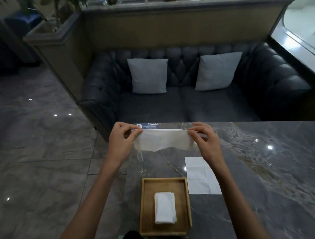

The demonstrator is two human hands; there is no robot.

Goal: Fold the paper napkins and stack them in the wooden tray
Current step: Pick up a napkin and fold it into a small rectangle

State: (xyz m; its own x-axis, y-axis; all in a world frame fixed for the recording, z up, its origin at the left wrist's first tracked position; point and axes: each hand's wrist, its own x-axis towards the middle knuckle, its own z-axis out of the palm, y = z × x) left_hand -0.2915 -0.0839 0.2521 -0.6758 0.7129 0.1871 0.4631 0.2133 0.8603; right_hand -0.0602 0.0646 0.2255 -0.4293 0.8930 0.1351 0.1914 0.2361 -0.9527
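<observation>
Both hands are up over the dark marble table [258, 178], and stretched between them is a white paper napkin [164, 139], held off the surface at about twelve o'clock from the wooden tray [144, 205]. The left hand [121, 141] pinches the napkin's top left corner between thumb and fingertips; the right hand [206, 141] does the same at the top right corner, fingers curled in tight on the paper. The top edge runs taut and level from pinch to pinch, while the bottom edge hangs loose and uneven.

Down at six o'clock, close to the table's near edge, the tray holds a stack of folded napkins [165, 207], lying roughly in the middle of its floor. At about two o'clock from the tray, just beside its right wall, an unfolded napkin sheet [201, 177] lies flat on the marble, partly under the right forearm.

Beyond the table at twelve o'clock sits a dark tufted sofa [180, 106] with two pale cushions [148, 75].
</observation>
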